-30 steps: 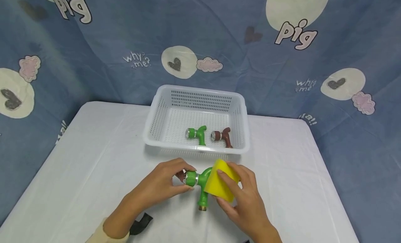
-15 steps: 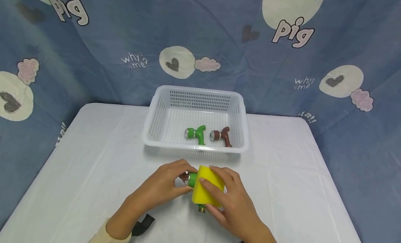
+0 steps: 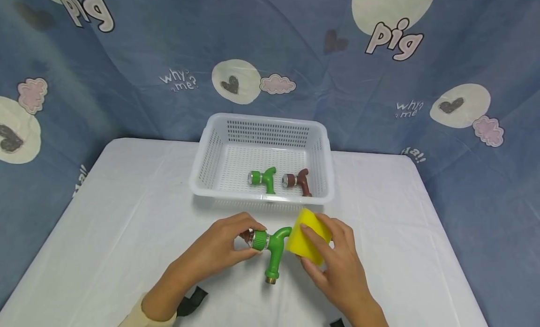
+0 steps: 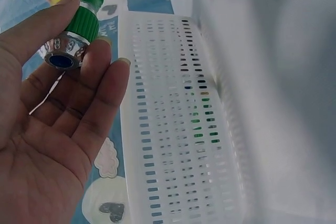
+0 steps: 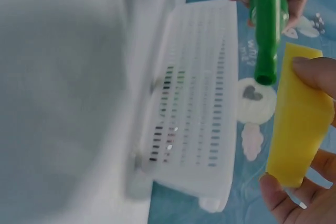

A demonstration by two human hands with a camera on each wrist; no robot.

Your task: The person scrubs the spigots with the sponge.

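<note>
My left hand (image 3: 229, 240) pinches a green tap (image 3: 275, 249) by its ribbed green and silver collar, thumb below and fingers above. The tap's curved spout points right and its brass-threaded end points toward me. In the left wrist view the tap's silver end ring (image 4: 65, 51) shows between thumb and fingers. My right hand (image 3: 337, 261) grips a yellow sponge (image 3: 308, 235), just right of the spout. The right wrist view shows the sponge (image 5: 296, 119) held between thumb and fingers, apart from the tap (image 5: 266, 35).
A white perforated basket (image 3: 259, 199) stands behind the hands on the white-covered table (image 3: 139, 196). Inside it lie a smaller-looking green tap (image 3: 266, 178) and a brown tap (image 3: 298, 181). A black strap (image 3: 191, 302) hangs by the left wrist. Patterned blue cloth (image 3: 295, 36) rises behind.
The sponge moved left over the green tap, covering most of its body, then back right and off the spout. My left hand has kept its grip on the collar, hardly moving.
</note>
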